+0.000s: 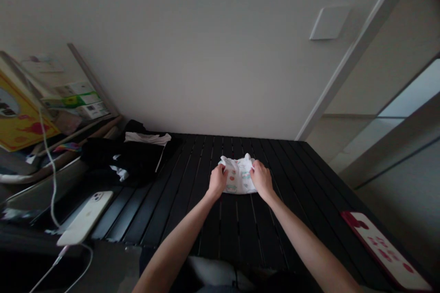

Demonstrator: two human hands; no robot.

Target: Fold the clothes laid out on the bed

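A small white garment with colourful printed motifs lies folded on the black slatted table. My left hand grips its left edge, and my right hand grips its right edge. Two small pointed corners of the cloth stick up at the far side, between my hands. The part of the cloth under my palms is hidden.
A heap of black clothing with white pieces lies on the table to the left. A white smartphone with a cable sits at the near left edge. A white-and-red pad lies at right; a wall stands behind.
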